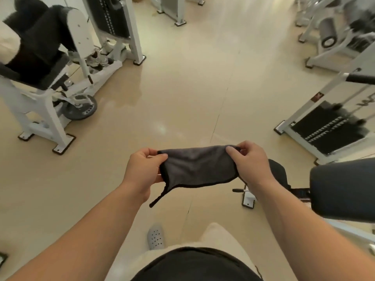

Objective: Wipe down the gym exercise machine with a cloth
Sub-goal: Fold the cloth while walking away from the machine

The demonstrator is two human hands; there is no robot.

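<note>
i held a grey cloth [197, 168] stretched in the air above the floor [182, 88], my left hand [142, 169] pinching its left end, my right hand [250, 163] pinching its right end. a padded machine [341, 189] stood just right of my right arm.

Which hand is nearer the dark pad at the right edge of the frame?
Right. The right hand pinches one end of the cloth, just left of the dark pad; the left hand pinches the other end, farther off.
</note>
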